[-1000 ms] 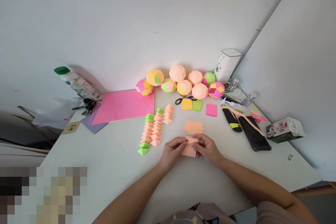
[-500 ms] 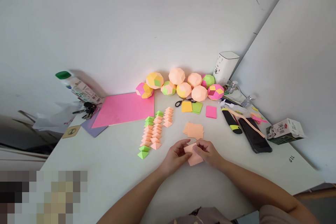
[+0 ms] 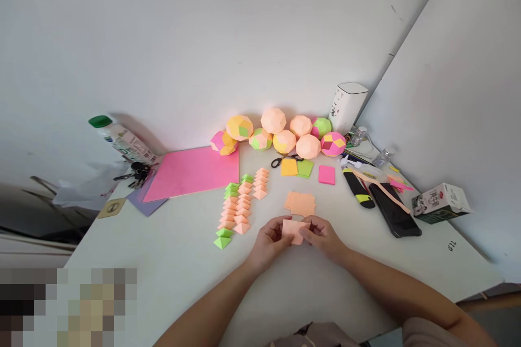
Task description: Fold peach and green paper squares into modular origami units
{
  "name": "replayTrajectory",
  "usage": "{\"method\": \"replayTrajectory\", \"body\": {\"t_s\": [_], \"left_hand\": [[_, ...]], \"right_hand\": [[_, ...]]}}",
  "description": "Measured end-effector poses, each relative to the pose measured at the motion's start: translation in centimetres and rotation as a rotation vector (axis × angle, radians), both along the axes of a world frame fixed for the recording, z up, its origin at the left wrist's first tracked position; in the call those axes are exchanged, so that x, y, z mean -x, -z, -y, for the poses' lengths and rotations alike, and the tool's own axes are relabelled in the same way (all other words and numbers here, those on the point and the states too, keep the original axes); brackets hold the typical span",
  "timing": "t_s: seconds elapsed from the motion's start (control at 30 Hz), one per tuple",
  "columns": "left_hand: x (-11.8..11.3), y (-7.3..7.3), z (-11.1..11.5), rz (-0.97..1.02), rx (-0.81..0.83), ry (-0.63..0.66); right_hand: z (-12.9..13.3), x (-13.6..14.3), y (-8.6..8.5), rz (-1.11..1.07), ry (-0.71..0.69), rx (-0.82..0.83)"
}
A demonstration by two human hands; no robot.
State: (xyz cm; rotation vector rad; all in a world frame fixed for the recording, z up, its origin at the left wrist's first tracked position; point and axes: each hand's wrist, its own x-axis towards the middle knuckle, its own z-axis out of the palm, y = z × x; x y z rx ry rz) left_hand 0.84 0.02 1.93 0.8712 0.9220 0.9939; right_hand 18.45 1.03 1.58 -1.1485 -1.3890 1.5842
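Note:
A small peach paper square (image 3: 293, 231) is held up between both hands, over the white table. My left hand (image 3: 272, 241) pinches its left side, thumb in front. At its right side my right hand (image 3: 324, 238) grips it the same way. Just beyond the fingers lie loose peach paper squares (image 3: 303, 204). To the left stand rows of folded peach and green paper pieces (image 3: 243, 205). Yellow (image 3: 288, 167), green (image 3: 305, 168) and pink (image 3: 326, 174) paper stacks lie farther back beside black scissors (image 3: 277, 162).
Faceted paper balls (image 3: 273, 121) line the wall. A pink sheet (image 3: 195, 172), keys (image 3: 139, 172) and a green-capped bottle (image 3: 126, 140) are at left. At right are a white container (image 3: 347, 105), a cutter (image 3: 358, 188), a phone (image 3: 394, 210) and a carton (image 3: 440, 203).
The peach square in my hands has changed from hanging low and tilted to sitting higher and more level, showing a shorter face. Both hands remain nearly in place. The view has shifted slightly.

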Motion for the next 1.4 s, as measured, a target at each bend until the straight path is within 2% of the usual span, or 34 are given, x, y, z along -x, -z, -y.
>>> {"method": "replayTrajectory", "body": {"t_s": [0.1, 0.23, 0.4, 0.53, 0.63, 0.73, 0.9, 1.0, 1.1, 1.3, 1.4], "left_hand": [[0.0, -0.1, 0.2, -0.056, 0.014, 0.075], [0.0, -0.2, 0.2, -0.010, 0.014, 0.134], [-0.1, -0.3, 0.1, 0.031, -0.027, 0.113], [-0.2, -0.4, 0.3, 0.032, -0.079, 0.113], [-0.4, -0.3, 0.6, -0.023, -0.114, 0.039], [-0.4, 0.2, 0.9, -0.045, -0.213, -0.012], [0.1, 0.5, 0.9, -0.342, -0.544, 0.052], [0.2, 0.8, 0.8, -0.403, -0.634, 0.012], [0.2, 1.0, 0.8, -0.358, -0.567, -0.025], [0.1, 0.6, 0.5, -0.108, -0.212, 0.017], [0.2, 0.6, 0.3, -0.027, -0.162, 0.042]], "right_hand": [[-0.1, -0.2, 0.1, -0.023, 0.031, 0.023], [-0.2, -0.3, 0.0, -0.016, 0.018, 0.010], [-0.1, -0.1, -0.3, -0.027, -0.071, 0.007], [-0.1, -0.1, -0.1, 0.021, -0.086, 0.003], [-0.1, -0.2, 0.2, 0.029, -0.107, 0.002], [-0.1, -0.1, 0.4, 0.046, -0.118, 0.004], [0.0, 0.0, 0.2, 0.032, -0.111, -0.012], [0.0, 0.0, 0.1, 0.003, -0.093, -0.011], [0.0, -0.1, 0.1, -0.023, -0.068, -0.015], [-0.1, -0.1, 0.4, -0.009, -0.023, -0.055], [-0.1, -0.1, 0.4, -0.005, -0.024, -0.067]]}}
